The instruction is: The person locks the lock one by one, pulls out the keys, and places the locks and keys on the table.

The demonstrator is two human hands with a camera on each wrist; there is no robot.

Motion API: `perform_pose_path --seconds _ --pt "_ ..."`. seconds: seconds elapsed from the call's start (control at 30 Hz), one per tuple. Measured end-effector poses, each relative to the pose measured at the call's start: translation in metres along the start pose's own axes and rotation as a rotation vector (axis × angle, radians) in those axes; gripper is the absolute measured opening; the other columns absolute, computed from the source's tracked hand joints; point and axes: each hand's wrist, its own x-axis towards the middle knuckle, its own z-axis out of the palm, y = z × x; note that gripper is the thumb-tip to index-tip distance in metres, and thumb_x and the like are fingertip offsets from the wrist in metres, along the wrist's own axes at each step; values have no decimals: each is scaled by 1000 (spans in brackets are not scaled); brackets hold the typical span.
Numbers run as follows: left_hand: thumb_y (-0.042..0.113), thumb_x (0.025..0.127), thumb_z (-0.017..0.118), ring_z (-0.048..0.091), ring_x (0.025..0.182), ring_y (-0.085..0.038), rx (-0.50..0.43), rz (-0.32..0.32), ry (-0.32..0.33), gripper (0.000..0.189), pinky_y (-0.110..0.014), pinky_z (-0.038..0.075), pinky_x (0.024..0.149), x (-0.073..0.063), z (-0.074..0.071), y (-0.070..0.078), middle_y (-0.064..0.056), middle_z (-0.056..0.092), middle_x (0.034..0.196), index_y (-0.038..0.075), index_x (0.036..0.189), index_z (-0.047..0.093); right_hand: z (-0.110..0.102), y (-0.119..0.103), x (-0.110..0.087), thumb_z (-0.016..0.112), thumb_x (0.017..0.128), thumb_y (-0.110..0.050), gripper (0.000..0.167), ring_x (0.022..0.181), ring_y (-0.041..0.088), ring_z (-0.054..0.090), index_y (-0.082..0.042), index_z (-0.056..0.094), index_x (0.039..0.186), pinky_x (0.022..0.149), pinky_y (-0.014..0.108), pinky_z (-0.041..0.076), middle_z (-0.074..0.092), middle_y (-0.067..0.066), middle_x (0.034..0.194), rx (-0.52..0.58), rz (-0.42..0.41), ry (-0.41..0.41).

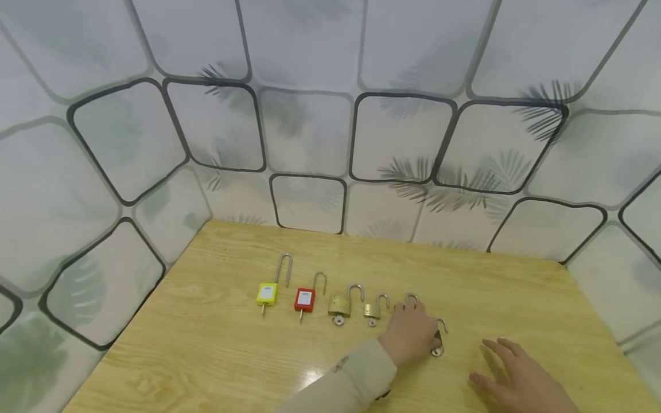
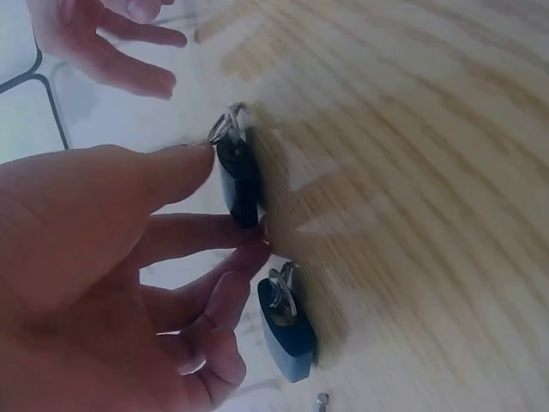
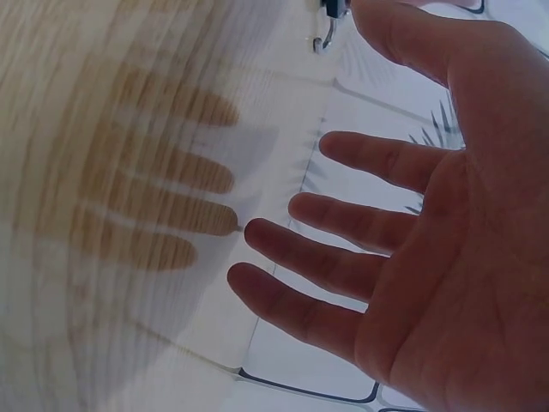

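My left hand reaches over the right end of a row of padlocks. Its thumb and index finger pinch a small black padlock, which has a key and ring in it, lying on the table. Its other fingers curl above a second dark padlock, also with a key in; from the head this one is mostly hidden under the hand, with its raised shackle showing past the knuckles. To the right, my right hand hovers over the wood with fingers spread, holding nothing.
Left of my hand, a yellow padlock, a red padlock, a large brass padlock and a smaller brass padlock lie with open shackles and keys inserted. A patterned wall borders the wooden table.
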Motion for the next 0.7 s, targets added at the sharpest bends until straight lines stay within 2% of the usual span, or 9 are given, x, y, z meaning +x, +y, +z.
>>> perform_pose_path --seconds 0.07,0.17,0.27,0.37,0.47,0.6,0.7 --pt "64 95 58 58 108 -12 -20 -5 -10 36 -32 53 94 -1 0 1 7 69 113 32 89 73 1 0 0 74 87 -58 78 112 53 63 1 59 136 76 64 55 56 36 134 4 -2 13" --pt "70 88 62 57 109 -12 -23 -8 3 39 -33 53 94 -2 3 2 8 68 111 33 87 72 2 2 -1 74 88 -58 78 110 53 63 2 59 136 76 63 55 56 36 133 7 -1 8" --pt "71 81 69 58 108 -11 -19 0 26 39 -34 53 92 -2 5 4 9 69 107 35 95 74 2 3 -1 73 88 -58 78 111 53 63 2 59 136 78 64 55 56 37 133 3 6 -1" --pt "67 80 74 60 105 -11 -34 -2 32 36 -34 53 91 -1 4 4 10 69 102 34 95 75 3 4 -2 75 87 -57 77 111 54 62 2 60 135 79 65 55 56 37 133 5 -2 11" --pt "65 81 76 62 100 -11 -60 -20 25 35 -34 53 91 0 2 4 10 69 95 31 86 71 2 4 -2 75 88 -53 75 110 56 62 3 60 134 80 66 54 56 38 132 4 -25 25" --pt "52 84 80 56 68 -5 -177 -38 18 38 -22 50 64 1 1 4 11 61 71 24 68 59 -1 2 1 75 91 -47 70 113 58 59 6 59 134 85 68 52 57 39 130 10 -46 60" --pt "46 86 81 39 45 -2 -279 -41 17 45 -17 33 41 0 1 4 12 47 54 21 61 53 -3 1 1 75 92 -43 67 114 56 59 7 59 134 88 68 51 59 36 130 34 -52 100"
